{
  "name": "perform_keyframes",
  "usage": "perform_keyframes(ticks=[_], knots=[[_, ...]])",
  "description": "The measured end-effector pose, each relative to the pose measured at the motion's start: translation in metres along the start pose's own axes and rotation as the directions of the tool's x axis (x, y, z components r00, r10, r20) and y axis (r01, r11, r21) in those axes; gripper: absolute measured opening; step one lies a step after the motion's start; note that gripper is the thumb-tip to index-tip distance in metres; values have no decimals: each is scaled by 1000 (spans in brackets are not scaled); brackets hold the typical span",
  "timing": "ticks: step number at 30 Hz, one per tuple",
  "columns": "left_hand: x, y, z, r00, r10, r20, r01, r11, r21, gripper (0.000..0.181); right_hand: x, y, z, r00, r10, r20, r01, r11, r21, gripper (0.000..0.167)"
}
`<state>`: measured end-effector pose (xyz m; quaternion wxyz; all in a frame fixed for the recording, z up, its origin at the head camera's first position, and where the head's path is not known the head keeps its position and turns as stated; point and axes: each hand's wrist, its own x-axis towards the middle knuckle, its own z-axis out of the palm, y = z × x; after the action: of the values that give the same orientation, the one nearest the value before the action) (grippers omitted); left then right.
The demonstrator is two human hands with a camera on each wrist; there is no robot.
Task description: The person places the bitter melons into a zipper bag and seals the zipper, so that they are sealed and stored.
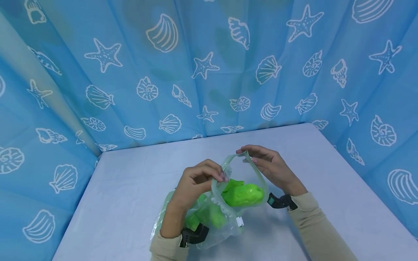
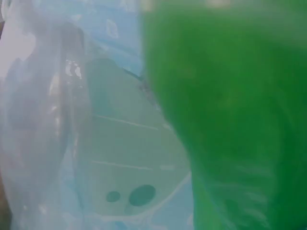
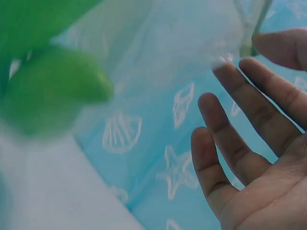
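A clear, green-tinted zip bag (image 1: 225,232) with a white slider (image 1: 240,221) is held up over the table, its mouth spread wide between both hands. My left hand (image 1: 192,185) pinches the left side of the rim. At the far right side of the rim, my right hand (image 1: 272,166) holds the edge between thumb and fingertips; in the right wrist view its other fingers (image 3: 235,143) extend apart. Inside sit bright green, rounded, glossy things (image 1: 245,195), their kind unclear. Close and blurred, green fills much of the left wrist view.
A white-covered table (image 1: 130,188) lies beneath the hands. Blue curtains (image 1: 202,90) with white shell and starfish prints hang behind it and at both sides. Each wrist bears a black strapped device (image 1: 195,235).
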<state>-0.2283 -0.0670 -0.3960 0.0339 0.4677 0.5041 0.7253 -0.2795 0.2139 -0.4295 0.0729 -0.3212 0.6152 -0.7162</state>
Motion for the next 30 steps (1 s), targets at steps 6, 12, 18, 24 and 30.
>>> perform_keyframes(ticks=[6, 12, 18, 24, 30], knots=[[4, 1, 4, 998, 59, 27, -53, 980, -191, 16, -4, -19, 8, 996, -84, 37, 83, 996, 45, 36], [3, -4, 2, 996, 92, 20, -84, 964, -253, 17, -10, -42, 15, 984, -133, -117, 124, 989, -86, 21], [-1, -4, -4, 991, -7, -135, -2, 998, -62, 19, -17, -67, 24, 907, -246, -342, 156, 950, -270, 13], [1, 9, -9, 984, 16, -179, -28, 998, -64, 27, -24, -90, 33, 799, -403, -447, 250, 898, -363, 16], [0, 33, -10, 985, 167, -48, -164, 984, 64, 42, -28, -104, 36, 631, -544, -554, 378, 838, -393, 16]])
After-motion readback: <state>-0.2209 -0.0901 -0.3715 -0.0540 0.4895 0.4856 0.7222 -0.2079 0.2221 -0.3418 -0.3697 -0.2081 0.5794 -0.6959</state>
